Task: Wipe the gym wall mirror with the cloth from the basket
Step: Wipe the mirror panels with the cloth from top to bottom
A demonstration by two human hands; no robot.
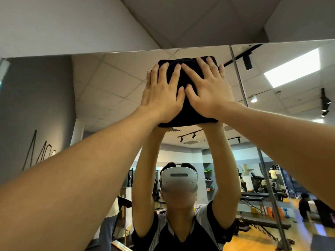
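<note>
We are wiping now. Our left hand [161, 98] and right hand [208, 91] lie flat, fingers spread, pressing the folded black cloth [184, 113] onto the mirror [108, 84], up high near its top edge. Neither grip closes around it; both palms just push. Next, we think, we slide it down or sideways, pushing evenly.

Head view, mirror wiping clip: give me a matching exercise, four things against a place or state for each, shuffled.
Things:
1. cloth
2. left hand
3. right hand
4. mirror seam

Places or states:
A. flat on the cloth's left part
B. vertical line to the right of both hands
C. black, folded, pressed near the mirror's top edge
D. flat on the cloth's right part

Pairs: 1-C, 2-A, 3-D, 4-B
</note>
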